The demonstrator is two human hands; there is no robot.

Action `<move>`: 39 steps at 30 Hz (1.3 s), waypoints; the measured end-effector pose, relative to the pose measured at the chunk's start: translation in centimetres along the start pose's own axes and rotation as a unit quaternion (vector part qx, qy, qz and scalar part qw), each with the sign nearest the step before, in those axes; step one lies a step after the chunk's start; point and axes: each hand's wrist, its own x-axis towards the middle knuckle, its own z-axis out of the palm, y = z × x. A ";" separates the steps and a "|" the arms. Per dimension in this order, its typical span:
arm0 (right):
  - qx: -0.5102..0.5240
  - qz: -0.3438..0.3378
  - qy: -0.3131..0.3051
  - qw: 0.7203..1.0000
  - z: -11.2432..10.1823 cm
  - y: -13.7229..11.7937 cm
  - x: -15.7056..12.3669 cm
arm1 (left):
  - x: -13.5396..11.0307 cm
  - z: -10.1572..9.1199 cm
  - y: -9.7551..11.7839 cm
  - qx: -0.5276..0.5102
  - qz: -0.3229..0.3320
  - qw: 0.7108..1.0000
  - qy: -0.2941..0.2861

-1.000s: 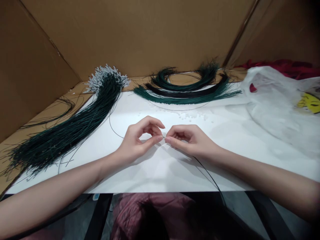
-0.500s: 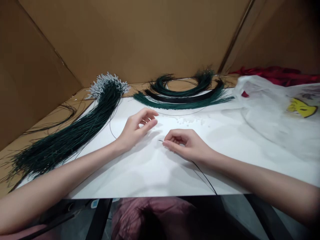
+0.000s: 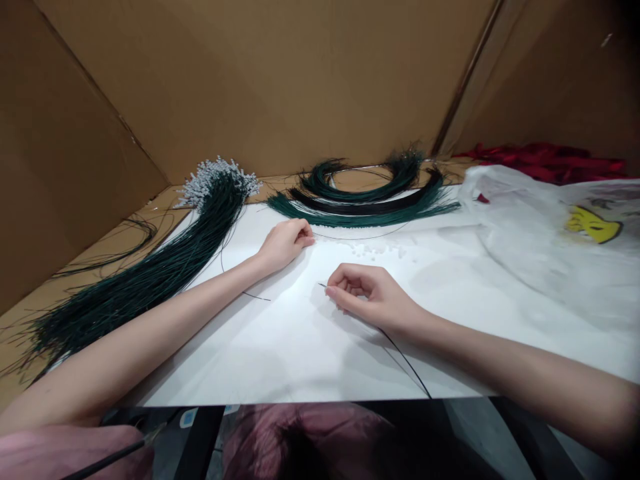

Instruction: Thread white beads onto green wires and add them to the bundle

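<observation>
My right hand [image 3: 373, 290] pinches a thin dark wire [image 3: 411, 368] between thumb and fingers. The wire's short tip sticks out to the left of the fingertips, and its long tail runs down past the table's front edge. Farther forward and to the left, my left hand [image 3: 286, 245] rests at the white board with thumb and fingers pressed together. Whatever those fingers pinch, if anything, is too small to make out. Just right of them lie small scattered white beads [image 3: 373, 251]. Curved bundles of dark green and black wire [image 3: 360, 215] sit behind the beads.
A thick bundle of green wires [image 3: 165, 273] with clustered white tips [image 3: 215, 183] lies at the left. On the right a crumpled clear plastic bag [image 3: 530, 233] spreads over the white board [image 3: 280, 360]. Red ribbon-like material [image 3: 545, 162] is behind it. Cardboard walls [image 3: 300, 80] enclose the table.
My left hand has moved forward to the beads, and its parted fingers have closed together. My right hand stays nearly in place with the wire. The view has tilted slightly.
</observation>
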 end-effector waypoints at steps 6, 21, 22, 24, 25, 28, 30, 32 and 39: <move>0.059 0.015 0.006 0.998 0.0 -0.3 -0.1 | -4.9 -1.4 3.1 -0.325 -0.038 0.944 -0.048; 0.053 -0.014 -0.004 0.999 -0.2 -0.7 -0.3 | -8.4 -0.7 4.2 -0.467 -0.025 0.882 -0.060; 0.053 -0.014 -0.007 0.998 -0.2 -0.8 -0.3 | -8.4 -0.7 4.2 -0.470 -0.023 0.880 -0.059; 0.056 -0.014 -0.014 0.998 -0.1 -1.0 -0.4 | -8.5 -0.8 4.2 -0.475 -0.020 0.878 -0.062; 0.057 -0.015 -0.016 0.998 -0.2 -1.1 -0.4 | -8.5 -0.8 4.2 -0.477 -0.019 0.877 -0.062; 0.056 -0.017 -0.019 0.998 -0.2 -1.1 -0.5 | -8.5 -0.8 4.1 -0.478 -0.023 0.876 -0.065; 0.056 -0.019 -0.021 0.998 -0.2 -1.1 -0.5 | -8.5 -0.7 4.0 -0.478 -0.028 0.875 -0.068; 0.054 -0.020 -0.024 0.998 -0.1 -1.0 -0.6 | -8.5 -0.7 4.0 -0.479 -0.029 0.874 -0.073; 0.043 -0.032 -0.034 0.998 -0.3 -0.7 -0.5 | -8.5 -0.7 4.1 -0.487 -0.029 0.868 -0.094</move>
